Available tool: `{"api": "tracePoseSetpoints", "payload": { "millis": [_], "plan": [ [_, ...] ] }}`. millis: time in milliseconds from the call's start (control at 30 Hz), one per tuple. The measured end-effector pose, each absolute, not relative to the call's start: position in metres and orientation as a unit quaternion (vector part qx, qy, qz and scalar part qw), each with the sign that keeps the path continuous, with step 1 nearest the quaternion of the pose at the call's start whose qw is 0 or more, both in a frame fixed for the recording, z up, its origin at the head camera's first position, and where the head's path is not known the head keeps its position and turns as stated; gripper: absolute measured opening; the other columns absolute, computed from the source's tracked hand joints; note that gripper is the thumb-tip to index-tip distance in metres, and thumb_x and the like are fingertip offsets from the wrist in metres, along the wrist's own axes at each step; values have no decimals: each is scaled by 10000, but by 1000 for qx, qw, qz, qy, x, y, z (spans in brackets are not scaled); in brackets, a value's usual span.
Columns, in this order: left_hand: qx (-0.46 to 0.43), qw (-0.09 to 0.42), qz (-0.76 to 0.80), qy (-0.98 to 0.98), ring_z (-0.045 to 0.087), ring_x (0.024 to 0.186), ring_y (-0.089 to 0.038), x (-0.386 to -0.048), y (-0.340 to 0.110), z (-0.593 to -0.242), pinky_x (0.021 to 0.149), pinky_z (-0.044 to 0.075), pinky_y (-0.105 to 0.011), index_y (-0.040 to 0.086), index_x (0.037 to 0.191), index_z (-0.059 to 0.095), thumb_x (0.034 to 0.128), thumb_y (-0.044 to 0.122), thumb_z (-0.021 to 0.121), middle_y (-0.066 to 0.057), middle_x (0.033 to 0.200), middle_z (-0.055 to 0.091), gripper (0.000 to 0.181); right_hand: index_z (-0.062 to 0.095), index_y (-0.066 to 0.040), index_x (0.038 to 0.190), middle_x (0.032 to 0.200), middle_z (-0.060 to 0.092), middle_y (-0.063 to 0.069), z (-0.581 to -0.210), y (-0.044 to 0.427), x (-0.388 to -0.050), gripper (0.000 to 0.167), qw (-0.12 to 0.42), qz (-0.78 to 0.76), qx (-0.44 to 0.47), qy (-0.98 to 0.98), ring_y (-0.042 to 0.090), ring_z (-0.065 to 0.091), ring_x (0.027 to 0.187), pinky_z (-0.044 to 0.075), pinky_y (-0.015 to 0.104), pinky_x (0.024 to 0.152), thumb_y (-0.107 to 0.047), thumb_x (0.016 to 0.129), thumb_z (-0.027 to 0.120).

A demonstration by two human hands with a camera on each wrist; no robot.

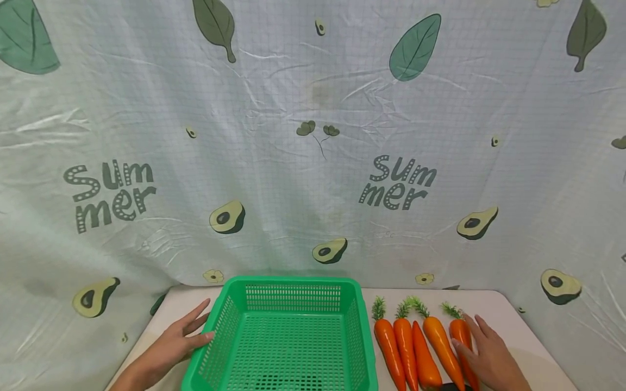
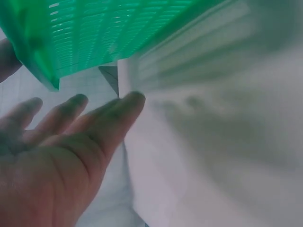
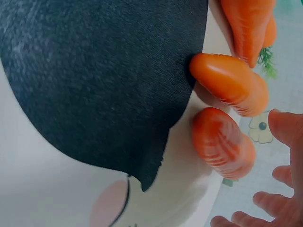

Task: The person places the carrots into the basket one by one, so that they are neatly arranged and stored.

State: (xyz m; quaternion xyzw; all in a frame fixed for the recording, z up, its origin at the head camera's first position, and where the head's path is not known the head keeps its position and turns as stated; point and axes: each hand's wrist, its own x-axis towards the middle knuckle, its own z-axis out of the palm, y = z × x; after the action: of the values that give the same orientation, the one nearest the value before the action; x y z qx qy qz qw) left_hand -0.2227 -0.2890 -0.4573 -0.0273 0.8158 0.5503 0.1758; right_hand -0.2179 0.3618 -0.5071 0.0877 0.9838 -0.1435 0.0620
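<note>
A green plastic basket (image 1: 293,345) with slotted walls sits mid-table, with no carrots inside it. My left hand (image 1: 171,342) is at its left wall, fingers extended and thumb at the rim; the left wrist view shows those straight fingers (image 2: 71,123) just below the basket wall. Right of the basket, several orange carrots (image 1: 389,353) with green tops lie in a row, one of them pointing the other way. Beside the rightmost carrot (image 1: 458,331) is my right hand (image 1: 489,355), fingers spread, thumb over its side. In the right wrist view the hand (image 3: 284,184) grips nothing.
A white table (image 1: 508,320) bears everything. Behind and beside it hangs a pale curtain (image 1: 293,179) printed with avocados and leaves. A large black shape (image 3: 104,80) lies on the tabletop near the carrots' closer ends.
</note>
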Motion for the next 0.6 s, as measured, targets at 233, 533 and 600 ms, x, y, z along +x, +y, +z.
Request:
{"api": "tracePoseSetpoints", "payload": {
  "millis": [233, 533, 600],
  "plan": [
    [-1, 211, 592, 778, 443, 1440, -543, -224, -294, -462, 1002, 534, -620, 137, 1689, -44, 1067, 233, 609, -373, 1674, 103, 907, 297, 161, 1524, 1508, 278, 468, -516, 364, -220, 1064, 79, -201, 131, 968, 634, 383, 1340, 378, 725, 1078, -610, 919, 710],
    [38, 253, 650, 715, 648, 1259, -257, -222, -300, -469, 963, 589, -490, 131, 1668, -120, 1082, 244, 580, -378, 1672, 150, 920, 293, 195, 1509, 1476, 382, 454, -518, 362, -216, 1010, 74, -237, 170, 954, 621, 435, 1324, 397, 708, 1078, -503, 938, 745],
    [50, 259, 658, 705, 648, 1254, -234, -222, -300, -470, 972, 587, -470, 118, 1663, -128, 1091, 241, 559, -367, 1671, 180, 902, 300, 202, 1502, 1442, 430, 457, -519, 361, -217, 994, 73, -239, 177, 952, 613, 478, 1297, 432, 700, 1059, -489, 942, 743]
  ]
}}
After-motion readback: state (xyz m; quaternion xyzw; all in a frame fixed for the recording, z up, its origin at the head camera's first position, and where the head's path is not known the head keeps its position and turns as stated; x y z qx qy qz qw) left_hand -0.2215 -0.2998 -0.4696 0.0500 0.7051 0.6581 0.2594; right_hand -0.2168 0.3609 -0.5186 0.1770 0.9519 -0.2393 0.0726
